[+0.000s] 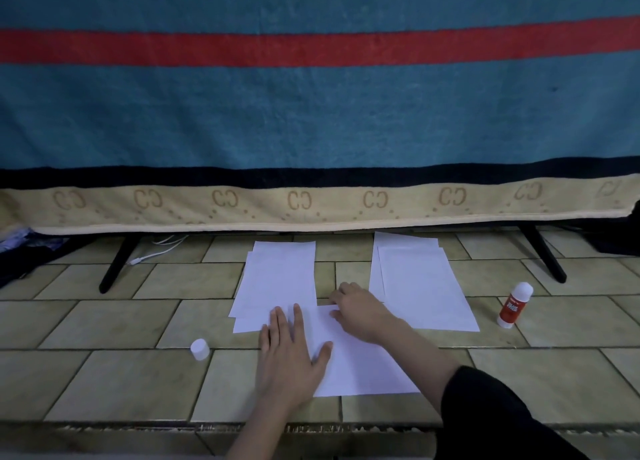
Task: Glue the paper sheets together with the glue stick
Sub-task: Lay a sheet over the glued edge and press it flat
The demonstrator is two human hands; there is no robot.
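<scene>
head | left hand (289, 354) flat on paper sheet (360, 359) | right hand (358, 312) touching it

Paper, near sheet (356, 362): white, flat on the tiled floor, its far left corner overlapping the left stack. Left stack (278, 279): 2 or more white sheets, slightly fanned. Right stack (422, 283): white sheets, offset, well apart from the left stack. Glue stick (515, 305): red-and-white tube, upright, just right of the right stack. Cap (200, 349): white, standing apart at left.
</scene>
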